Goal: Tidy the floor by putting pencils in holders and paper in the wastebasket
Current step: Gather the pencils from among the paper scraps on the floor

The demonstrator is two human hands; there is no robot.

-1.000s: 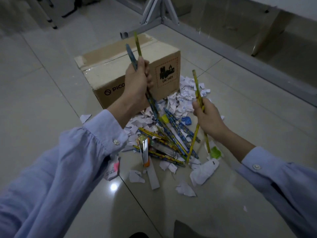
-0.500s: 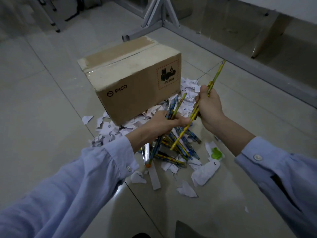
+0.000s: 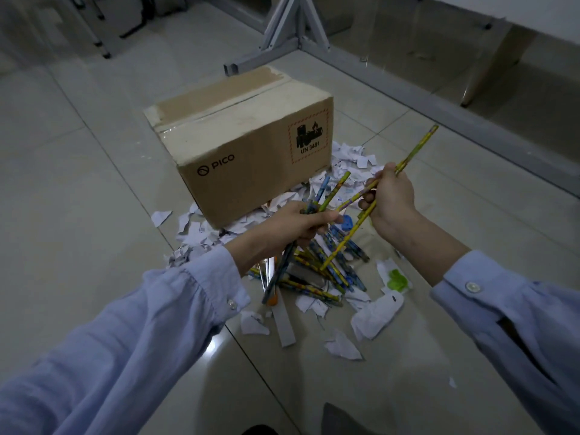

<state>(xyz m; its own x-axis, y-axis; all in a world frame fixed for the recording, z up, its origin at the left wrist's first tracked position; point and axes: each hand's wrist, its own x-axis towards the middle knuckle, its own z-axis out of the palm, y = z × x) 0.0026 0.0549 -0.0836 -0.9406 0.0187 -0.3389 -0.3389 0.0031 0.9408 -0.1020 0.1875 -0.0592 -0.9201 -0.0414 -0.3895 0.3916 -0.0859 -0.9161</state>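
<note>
Dim light, tiled floor (image 3: 78, 199). Cardboard box (image 3: 251, 152), taped shut, marked PICO and UN 3481, serves as landmark.

Left hand (image 3: 292, 226) just in front of the box's near face, fingers closed around a small bunch of pencils: a blue one (image 3: 318, 196) and a yellow-green one (image 3: 337, 189) stick up past the knuckles toward the box, and a dark shaft (image 3: 279, 274) runs down from under the palm. Exact count in the fist is hard to make out.

Right hand (image 3: 389, 199) in front of the box's right corner, fingers gripping yellow pencils (image 3: 417, 149); one end points up and away to the right, another shaft (image 3: 342, 246) slants down toward the floor. Whether two or three are held, cannot tell. The hands are close together but not clearly touching.

Loose pencil pile (image 3: 323, 277) on the floor in front of the box, directly below both hands and partly hidden by them. A blue item (image 3: 346, 221) shows between the hands; too obscured to identify.

Torn paper scraps (image 3: 348, 158) spread along the box's right and front sides. More lie nearer the camera: a crumpled white piece (image 3: 376, 312), a scrap with a green patch (image 3: 397, 279), a pale strip (image 3: 284, 321).

Metal frame legs (image 3: 292, 29) behind the box. Both sleeves (image 3: 125, 340) pale blue, cut off by the edges of the view. No holder or wastebasket identifiable.
</note>
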